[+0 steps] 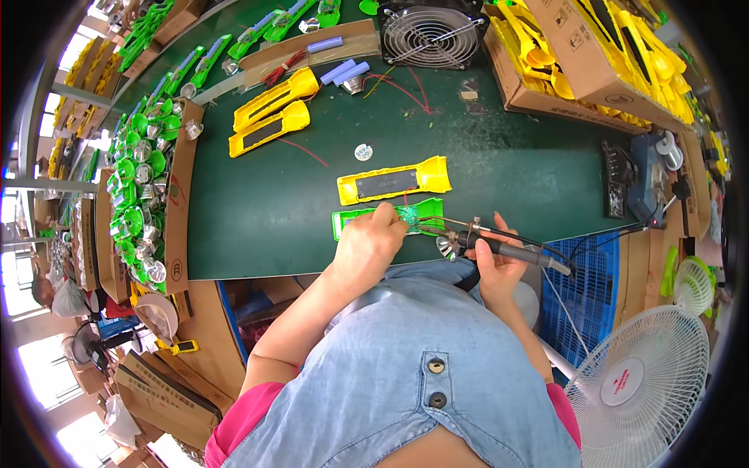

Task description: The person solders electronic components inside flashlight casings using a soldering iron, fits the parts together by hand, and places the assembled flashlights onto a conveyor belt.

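My right hand (499, 269) grips a soldering iron (511, 249) with a dark handle, its metal tip pointing left over a small green circuit board (410, 214). The board sits in a green plastic flashlight shell (431, 209) near the table's front edge. Against this shell, my left hand (373, 240) has its fingers pinched together beside the board; what they hold is hidden. A shiny reflector cup (446, 248) is just below the iron's tip. Right behind lies a yellow flashlight shell (434, 176) with a dark panel; a red wire runs between the two shells.
Two more yellow shells (273, 117), blue cylindrical cells (343, 72) and a small metal fan (431, 37) lie farther back. Cardboard boxes hold green parts (139, 187) at left and yellow parts (538, 54) at back right. A blue soldering station (647, 175) stands right.
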Available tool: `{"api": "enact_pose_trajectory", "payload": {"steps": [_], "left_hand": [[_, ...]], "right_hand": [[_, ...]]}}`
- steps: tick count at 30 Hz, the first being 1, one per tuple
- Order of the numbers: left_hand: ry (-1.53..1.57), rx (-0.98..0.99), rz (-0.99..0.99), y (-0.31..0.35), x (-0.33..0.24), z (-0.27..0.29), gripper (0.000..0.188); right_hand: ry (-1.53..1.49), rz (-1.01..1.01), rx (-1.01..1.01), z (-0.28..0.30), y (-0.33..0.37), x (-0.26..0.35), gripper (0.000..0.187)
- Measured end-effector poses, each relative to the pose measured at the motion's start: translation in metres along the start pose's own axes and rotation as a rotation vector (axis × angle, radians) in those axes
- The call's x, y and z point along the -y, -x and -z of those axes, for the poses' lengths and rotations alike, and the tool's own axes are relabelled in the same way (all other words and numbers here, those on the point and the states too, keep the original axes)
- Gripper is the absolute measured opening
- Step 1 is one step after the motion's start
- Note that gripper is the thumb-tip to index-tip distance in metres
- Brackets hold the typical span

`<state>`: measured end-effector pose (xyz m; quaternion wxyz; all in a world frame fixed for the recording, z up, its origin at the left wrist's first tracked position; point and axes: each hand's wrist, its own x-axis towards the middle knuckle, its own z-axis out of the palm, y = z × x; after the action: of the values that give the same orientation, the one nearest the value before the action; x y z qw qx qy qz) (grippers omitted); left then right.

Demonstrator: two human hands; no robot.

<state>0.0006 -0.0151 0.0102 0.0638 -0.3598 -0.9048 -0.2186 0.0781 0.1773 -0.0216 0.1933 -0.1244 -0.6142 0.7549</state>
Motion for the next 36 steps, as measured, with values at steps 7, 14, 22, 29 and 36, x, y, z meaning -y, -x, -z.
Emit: {"api": "enact_pose_trajectory", "payload": {"steps": [7,14,22,29,36], "left_hand": [[0.004,0.005,-0.008,-0.001,0.001,0.002,0.011],[0.030,-0.025,-0.010,0.000,-0.001,0.003,0.010],[0.039,-0.028,-0.012,0.002,-0.002,0.004,0.009],[0.042,0.008,0.012,-0.006,0.002,0.001,0.010],[-0.024,0.013,0.048,-0.004,-0.011,0.012,0.013]], "right_hand": [[0.013,0.028,0.032,-0.004,-0.002,0.000,0.023],[0.071,0.088,0.034,0.000,0.001,-0.010,0.023],[-0.008,-0.096,0.011,0.001,0.004,-0.002,0.019],[-0.055,-0.011,-0.065,0.004,-0.011,-0.002,0.019],[-0.023,0.140,-0.149,0.022,-0.024,-0.004,0.019]]}}
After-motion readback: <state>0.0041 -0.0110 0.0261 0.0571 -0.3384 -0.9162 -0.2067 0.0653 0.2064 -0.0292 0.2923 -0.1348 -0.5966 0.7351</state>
